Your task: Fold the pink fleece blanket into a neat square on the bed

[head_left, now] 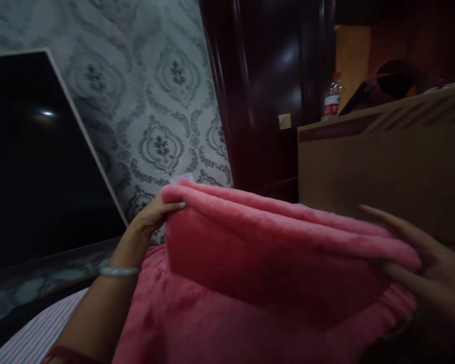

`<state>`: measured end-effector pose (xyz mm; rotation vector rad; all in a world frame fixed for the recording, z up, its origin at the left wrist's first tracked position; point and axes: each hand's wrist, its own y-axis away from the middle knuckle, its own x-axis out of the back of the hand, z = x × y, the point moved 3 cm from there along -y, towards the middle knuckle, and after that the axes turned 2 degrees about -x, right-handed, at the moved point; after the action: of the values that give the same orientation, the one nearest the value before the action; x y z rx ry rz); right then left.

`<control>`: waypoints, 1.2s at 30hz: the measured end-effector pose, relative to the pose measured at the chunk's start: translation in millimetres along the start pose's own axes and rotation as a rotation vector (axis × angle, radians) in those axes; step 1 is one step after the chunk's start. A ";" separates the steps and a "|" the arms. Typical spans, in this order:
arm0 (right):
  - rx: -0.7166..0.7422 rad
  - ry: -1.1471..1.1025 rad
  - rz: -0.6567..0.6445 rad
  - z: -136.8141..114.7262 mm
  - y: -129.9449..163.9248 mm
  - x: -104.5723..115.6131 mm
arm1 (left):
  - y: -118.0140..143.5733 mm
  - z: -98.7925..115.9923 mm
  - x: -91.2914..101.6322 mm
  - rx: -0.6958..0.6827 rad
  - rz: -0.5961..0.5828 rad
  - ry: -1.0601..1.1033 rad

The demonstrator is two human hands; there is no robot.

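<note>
The left hand (155, 212) pinches the far corner of a pink fleece blanket (273, 253) — its folded edge lifted above the lap — while the right hand (428, 263), fingers spread, clasps the opposite end beside a cardboard box (382, 167).

Damask wallpaper (155, 101), dark wooden door (269, 91)

One pink blanket (273, 253), two hands (left (155, 212), right (432, 268)), one bottle (331, 98), one cardboard box (387, 162), one bracelet (119, 271)
</note>
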<state>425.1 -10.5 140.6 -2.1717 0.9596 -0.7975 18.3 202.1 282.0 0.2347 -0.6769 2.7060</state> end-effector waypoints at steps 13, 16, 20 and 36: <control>0.184 -0.237 -0.312 -72.9 -59.5 -138.4 | 123.4 -12.3 104.5 -0.011 0.306 -0.140; 0.417 -0.124 -0.155 -92.0 -56.9 -130.3 | 143.7 3.8 115.5 -0.159 0.369 -0.382; 0.687 -0.050 -0.052 -59.5 2.2 -135.5 | 206.1 -39.4 107.6 -0.246 0.385 -0.674; -0.138 -0.111 -0.544 41.5 145.8 -158.7 | 322.9 -163.5 58.9 0.520 0.454 -0.495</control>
<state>307.7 48.3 -35.3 -2.6112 0.3713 -0.8582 -166.3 30.3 15.9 1.0133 -0.1229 3.2518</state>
